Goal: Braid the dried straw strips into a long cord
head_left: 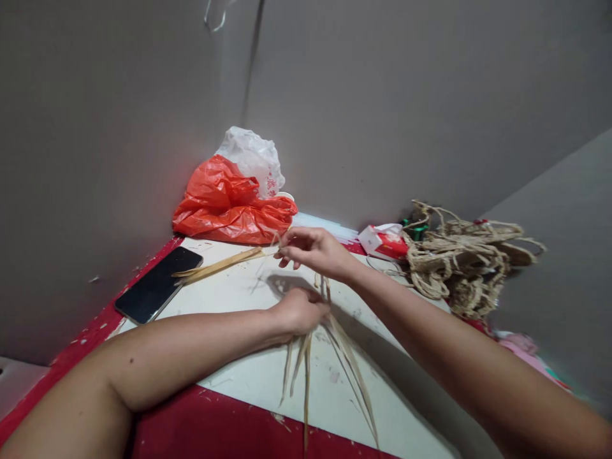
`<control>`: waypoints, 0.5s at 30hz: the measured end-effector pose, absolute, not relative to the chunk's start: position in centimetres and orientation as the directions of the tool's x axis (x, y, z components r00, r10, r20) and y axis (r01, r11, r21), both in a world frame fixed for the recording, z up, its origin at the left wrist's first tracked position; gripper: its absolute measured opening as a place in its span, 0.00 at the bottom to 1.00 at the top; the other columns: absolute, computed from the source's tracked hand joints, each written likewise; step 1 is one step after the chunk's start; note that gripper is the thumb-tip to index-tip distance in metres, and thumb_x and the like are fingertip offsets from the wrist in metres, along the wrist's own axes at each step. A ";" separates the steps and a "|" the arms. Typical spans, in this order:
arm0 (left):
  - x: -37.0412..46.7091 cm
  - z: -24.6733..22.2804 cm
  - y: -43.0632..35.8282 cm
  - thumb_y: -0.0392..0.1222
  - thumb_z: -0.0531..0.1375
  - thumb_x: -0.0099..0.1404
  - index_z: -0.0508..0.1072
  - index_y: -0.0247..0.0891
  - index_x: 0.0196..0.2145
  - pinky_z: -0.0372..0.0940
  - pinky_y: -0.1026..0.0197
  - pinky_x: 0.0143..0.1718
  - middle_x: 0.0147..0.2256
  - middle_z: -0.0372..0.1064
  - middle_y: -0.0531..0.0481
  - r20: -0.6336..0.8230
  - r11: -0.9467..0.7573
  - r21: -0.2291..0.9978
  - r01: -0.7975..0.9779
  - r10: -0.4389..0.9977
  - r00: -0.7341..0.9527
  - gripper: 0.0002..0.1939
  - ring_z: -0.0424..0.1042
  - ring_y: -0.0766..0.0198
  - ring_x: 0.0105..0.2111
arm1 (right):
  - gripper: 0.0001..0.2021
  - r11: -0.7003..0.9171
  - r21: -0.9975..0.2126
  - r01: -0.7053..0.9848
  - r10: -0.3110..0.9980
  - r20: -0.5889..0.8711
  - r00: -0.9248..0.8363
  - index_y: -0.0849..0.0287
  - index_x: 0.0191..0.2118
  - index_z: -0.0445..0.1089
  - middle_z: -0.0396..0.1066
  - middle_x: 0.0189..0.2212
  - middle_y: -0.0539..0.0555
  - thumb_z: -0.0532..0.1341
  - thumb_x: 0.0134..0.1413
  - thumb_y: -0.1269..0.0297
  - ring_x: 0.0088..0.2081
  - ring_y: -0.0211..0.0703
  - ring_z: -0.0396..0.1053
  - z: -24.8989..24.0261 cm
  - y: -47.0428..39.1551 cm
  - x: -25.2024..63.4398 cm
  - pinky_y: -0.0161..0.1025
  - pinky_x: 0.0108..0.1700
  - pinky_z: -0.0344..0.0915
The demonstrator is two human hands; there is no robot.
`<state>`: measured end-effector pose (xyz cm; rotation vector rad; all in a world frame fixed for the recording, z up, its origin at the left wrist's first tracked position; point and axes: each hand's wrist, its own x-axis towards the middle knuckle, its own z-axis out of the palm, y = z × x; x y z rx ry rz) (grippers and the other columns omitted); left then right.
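Low over the white board [229, 376], my left hand [301, 310] is closed around a bunch of dried straw strips [351, 370]. Their long ends fan out below it toward the red table edge, and a few short ends stick up above the fingers. Farther up, my right hand [310, 248] pinches a thin pale strand [273, 245], blurred, at its fingertips. Left of that hand, flat tan straw strips [224, 264] lie on the board, with one end over a black phone [160, 284].
An orange plastic bag [220, 204] and a white plastic bag [251, 156] sit against the wall. At the right lie a red-and-white tissue pack [382, 241] and a heap of braided straw cord [459, 255]. Pale sticks [329, 226] lie behind my right hand.
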<state>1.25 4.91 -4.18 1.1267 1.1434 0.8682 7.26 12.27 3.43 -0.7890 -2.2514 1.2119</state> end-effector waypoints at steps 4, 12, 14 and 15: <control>1.2 -3.9 4.9 0.32 0.55 0.53 0.68 0.33 0.22 0.55 0.64 0.27 0.21 0.63 0.54 -0.231 0.242 0.970 -0.018 0.945 0.230 0.05 0.59 0.70 0.22 | 0.07 0.254 -0.955 0.150 0.786 0.114 -0.608 0.63 0.31 0.65 0.74 0.30 0.56 0.61 0.49 0.65 0.30 0.41 0.74 3.6 10.6 11.3 0.34 0.27 0.65; 1.1 -3.8 5.0 0.32 0.54 0.52 0.66 0.35 0.20 0.53 0.64 0.26 0.18 0.60 0.55 -0.172 0.168 0.985 0.036 0.950 0.262 0.06 0.56 0.70 0.20 | 0.10 0.478 -0.813 0.333 0.732 0.159 -0.663 0.64 0.38 0.72 0.74 0.36 0.57 0.58 0.50 0.69 0.35 0.39 0.71 2.5 11.4 9.4 0.35 0.36 0.65; 1.1 -4.0 5.1 0.32 0.54 0.52 0.66 0.35 0.20 0.54 0.63 0.27 0.18 0.59 0.55 -0.173 0.164 0.985 0.056 0.950 0.258 0.06 0.56 0.69 0.21 | 0.10 0.650 -0.634 0.420 0.669 0.215 -0.711 0.65 0.38 0.73 0.74 0.33 0.56 0.57 0.50 0.71 0.33 0.38 0.69 2.1 12.4 7.4 0.34 0.36 0.63; 1.2 -4.1 5.1 0.32 0.54 0.52 0.66 0.35 0.20 0.54 0.63 0.27 0.18 0.59 0.55 -0.180 0.170 0.984 0.061 0.950 0.256 0.06 0.56 0.69 0.21 | 0.10 0.717 -0.539 0.441 0.629 0.228 -0.744 0.65 0.38 0.73 0.74 0.33 0.56 0.56 0.51 0.71 0.33 0.37 0.69 1.9 12.9 6.3 0.34 0.36 0.62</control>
